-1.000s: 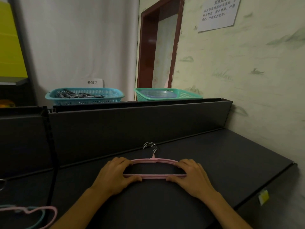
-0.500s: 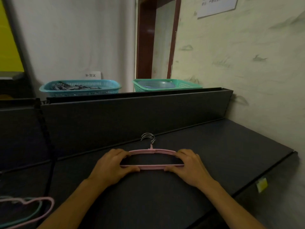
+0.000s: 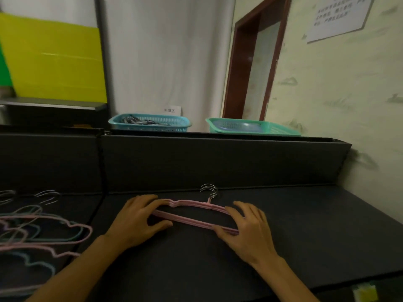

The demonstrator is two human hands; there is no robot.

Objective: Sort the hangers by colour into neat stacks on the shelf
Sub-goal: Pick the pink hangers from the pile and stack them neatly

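A small stack of pink hangers [image 3: 192, 222] lies flat on the dark shelf [image 3: 305, 232], metal hooks [image 3: 209, 189] pointing toward the back panel. My left hand [image 3: 137, 219] grips the stack's left end, fingers over the top bar and thumb at the bottom bar. My right hand [image 3: 244, 227] holds the right end, thumb under the bottom bar and fingers spread loosely on top. At the far left a loose pile of pink and blue hangers [image 3: 39, 232] lies mixed on the adjoining shelf section.
A dark back panel [image 3: 218, 162] rises behind the shelf. On top of it stand a blue basket [image 3: 150, 123] with dark items and a green basket [image 3: 253, 126]. The wall [image 3: 349, 105] closes the right side. A yellow label [image 3: 364, 294] marks the shelf's front edge.
The view has swung left and up, bringing the mixed hanger pile into sight. Both hands stay on the pink stack, which now lies slightly skewed; my right fingers have loosened and spread.
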